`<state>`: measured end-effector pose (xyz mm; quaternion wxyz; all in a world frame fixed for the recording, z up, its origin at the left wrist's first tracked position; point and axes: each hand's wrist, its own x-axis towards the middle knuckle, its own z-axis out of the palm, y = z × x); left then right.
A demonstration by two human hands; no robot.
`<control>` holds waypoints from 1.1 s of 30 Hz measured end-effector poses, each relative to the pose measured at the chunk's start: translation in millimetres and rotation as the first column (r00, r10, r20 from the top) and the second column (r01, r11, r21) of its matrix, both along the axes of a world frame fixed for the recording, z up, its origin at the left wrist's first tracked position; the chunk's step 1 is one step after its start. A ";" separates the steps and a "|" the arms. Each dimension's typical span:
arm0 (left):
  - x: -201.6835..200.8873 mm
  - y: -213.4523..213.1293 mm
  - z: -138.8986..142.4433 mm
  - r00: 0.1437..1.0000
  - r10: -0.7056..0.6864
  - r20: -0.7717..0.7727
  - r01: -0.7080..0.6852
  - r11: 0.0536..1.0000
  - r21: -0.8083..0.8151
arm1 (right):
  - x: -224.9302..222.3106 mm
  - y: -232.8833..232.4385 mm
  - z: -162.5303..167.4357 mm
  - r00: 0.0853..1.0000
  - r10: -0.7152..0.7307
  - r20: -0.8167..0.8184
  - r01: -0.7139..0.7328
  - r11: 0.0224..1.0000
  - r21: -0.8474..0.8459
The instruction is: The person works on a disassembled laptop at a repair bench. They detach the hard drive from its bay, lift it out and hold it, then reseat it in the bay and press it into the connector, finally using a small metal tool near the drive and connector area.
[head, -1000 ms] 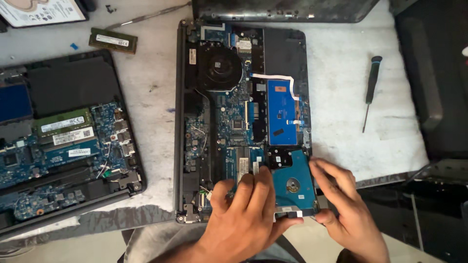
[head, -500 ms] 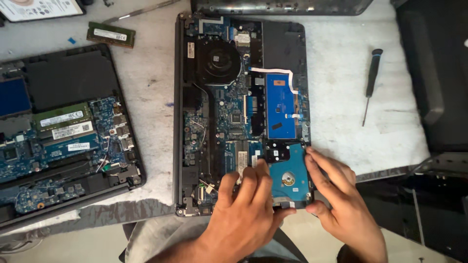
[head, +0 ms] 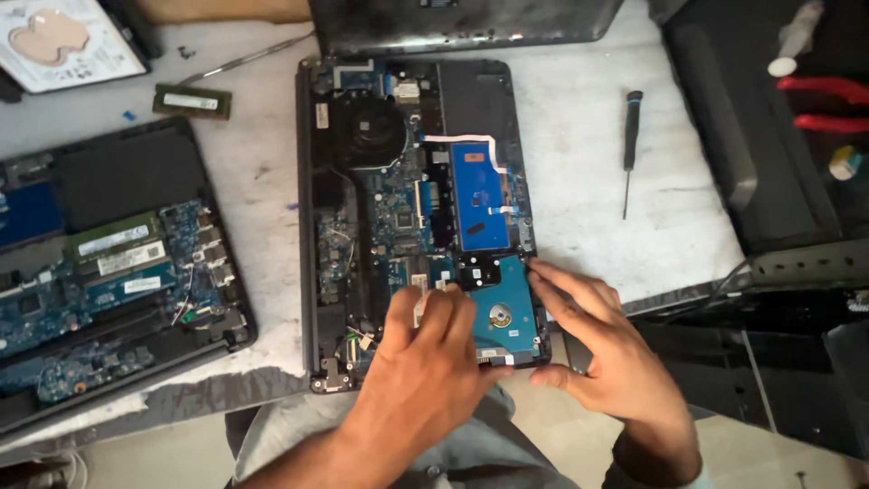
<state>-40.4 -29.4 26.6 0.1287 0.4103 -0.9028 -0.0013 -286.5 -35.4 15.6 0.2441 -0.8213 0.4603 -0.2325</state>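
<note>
Both hands are seen pressed around a hard drive (head: pixel 500 312) seated in the near right corner of an opened laptop (head: pixel 412 208) on a scuffed white workbench (head: pixel 579 163). The left hand (head: pixel 433 362) is laid palm-down, fingers gently curled over the drive's left edge and the adjoining blue circuit board. The right hand (head: pixel 605 353) is held open, fingers spread along the drive's right edge, thumb at the laptop's near rim; nothing is lifted. The drive's flat teal underside is marked by a round metal hub. A black-handled screwdriver (head: pixel 629 149) is left well apart.
</note>
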 end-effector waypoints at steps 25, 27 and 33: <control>-9.2 15.1 -8.2 0.982 0.190 -0.008 -0.190 0.975 -0.118 | -13.1 1.7 6.3 0.995 0.065 0.072 -0.072 0.992 0.104; -9.0 16.6 -10.9 0.979 0.204 -0.001 -0.202 0.969 -0.141 | -19.3 -2.2 4.6 0.994 0.071 0.083 -0.083 0.983 0.162; -10.0 17.9 -22.7 0.980 0.198 -0.028 -0.200 0.960 -0.195 | -14.4 -5.2 -2.8 0.997 0.074 0.038 -0.077 0.994 0.073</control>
